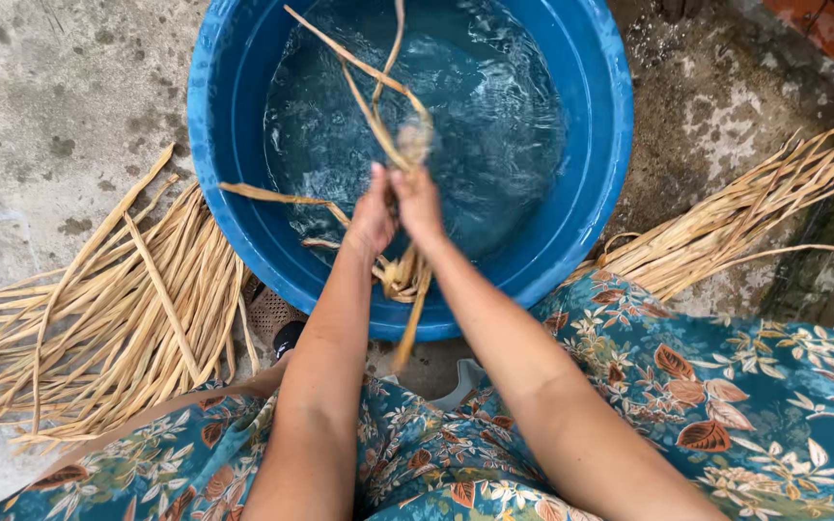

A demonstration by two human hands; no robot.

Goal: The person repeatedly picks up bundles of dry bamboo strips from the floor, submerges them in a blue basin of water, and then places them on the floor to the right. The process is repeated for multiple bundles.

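While over blue tub, L hand + R hand grip tan wet straw strips, kinked.

One blue basin of water, two heaps of dried stalks on the floor, and two hands sharing one wet bundle.
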